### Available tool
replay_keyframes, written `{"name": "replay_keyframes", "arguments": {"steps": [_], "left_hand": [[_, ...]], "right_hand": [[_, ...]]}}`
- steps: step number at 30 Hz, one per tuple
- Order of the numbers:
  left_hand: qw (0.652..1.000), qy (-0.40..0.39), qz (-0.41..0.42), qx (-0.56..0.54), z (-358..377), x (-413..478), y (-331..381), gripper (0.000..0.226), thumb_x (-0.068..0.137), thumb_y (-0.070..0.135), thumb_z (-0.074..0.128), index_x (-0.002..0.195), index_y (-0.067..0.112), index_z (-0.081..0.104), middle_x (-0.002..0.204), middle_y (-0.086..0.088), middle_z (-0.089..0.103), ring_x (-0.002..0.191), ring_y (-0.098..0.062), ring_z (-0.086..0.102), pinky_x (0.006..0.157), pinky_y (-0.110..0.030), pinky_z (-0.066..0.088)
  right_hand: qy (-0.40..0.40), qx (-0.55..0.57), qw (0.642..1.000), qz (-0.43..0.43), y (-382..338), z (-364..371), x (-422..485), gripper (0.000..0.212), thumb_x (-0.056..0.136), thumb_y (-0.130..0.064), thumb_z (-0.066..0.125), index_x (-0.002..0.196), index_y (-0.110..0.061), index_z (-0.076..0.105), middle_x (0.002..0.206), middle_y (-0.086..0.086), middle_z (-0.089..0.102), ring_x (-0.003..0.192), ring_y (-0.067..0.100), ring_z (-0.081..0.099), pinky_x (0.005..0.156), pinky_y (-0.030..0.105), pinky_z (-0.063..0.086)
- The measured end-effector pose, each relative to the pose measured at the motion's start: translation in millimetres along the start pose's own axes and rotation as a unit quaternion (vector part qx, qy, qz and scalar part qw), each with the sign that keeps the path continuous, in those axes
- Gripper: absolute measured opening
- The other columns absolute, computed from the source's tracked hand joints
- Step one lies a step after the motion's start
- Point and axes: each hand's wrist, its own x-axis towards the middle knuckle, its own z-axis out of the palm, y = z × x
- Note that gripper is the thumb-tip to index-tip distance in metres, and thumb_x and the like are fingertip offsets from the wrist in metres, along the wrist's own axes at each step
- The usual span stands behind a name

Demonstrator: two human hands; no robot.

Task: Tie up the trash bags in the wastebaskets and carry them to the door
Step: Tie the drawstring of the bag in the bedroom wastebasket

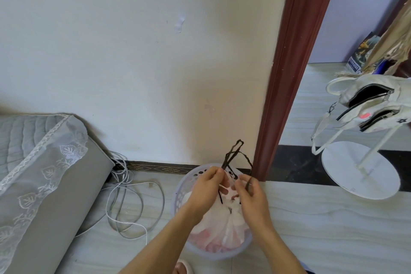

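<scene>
Head view, trash bag [222, 224]: thin white translucent plastic, sitting inside the wastebasket near the bottom centre of the scene, its top gathered up between both hands.
Handling: looks soft, light and slippery; thin film likely to tear if yanked, so best taken at the bunched neck, not the sides.
Drawstring [233, 155]: dark cord, loops standing up above the bag mouth, on the far side of the hands.
Left hand [205, 187]: fingers pinched closed on one run of the drawstring at the bag's neck.
Right hand [251, 191]: fingers curled closed around the other run of cord, just beside the left hand.
Wastebasket [184, 187]: pale lilac perforated plastic, on the floor close to the wall.
Door frame [287, 73]: brown, just right of the basket.
Cables [131, 202]: loose coil on the floor, left.
</scene>
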Motion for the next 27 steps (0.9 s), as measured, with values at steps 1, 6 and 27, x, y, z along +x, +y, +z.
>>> {"name": "replay_keyframes", "arguments": {"steps": [1,6,27], "left_hand": [[1.0,0.007,-0.01,-0.028,-3,1,3,0.032,0.103,0.025,0.043,0.078,0.014,0.059,0.077,0.002,0.065,0.072,-0.015,0.061,0.07,-0.023,0.044],[0.988,0.03,-0.028,-0.15,-12,3,15,0.03,0.101,0.015,0.047,0.08,0.009,0.067,0.076,-0.001,0.063,0.077,-0.018,0.061,0.072,-0.023,0.048],[0.964,0.061,-0.019,-0.258,-22,0,30,0.026,0.096,0.009,0.043,0.075,0.004,0.057,0.068,-0.01,0.056,0.063,-0.023,0.052,0.068,-0.034,0.045]], "right_hand": [[0.019,-0.036,0.999,-0.003,1,0,-1,0.032,0.095,-0.032,0.06,0.125,-0.021,0.055,0.114,0.001,0.068,0.098,0.015,0.066,0.088,0.033,0.053],[0.177,-0.183,0.945,-0.204,-4,-3,-15,0.073,0.083,-0.036,0.074,0.142,-0.012,0.038,0.14,0.004,0.043,0.128,0.02,0.045,0.105,0.038,0.043],[0.189,-0.114,0.91,-0.35,-32,15,-37,0.051,0.073,-0.014,0.082,0.104,-0.027,0.043,0.099,-0.005,0.045,0.086,0.004,0.048,0.076,0.012,0.041]]}}
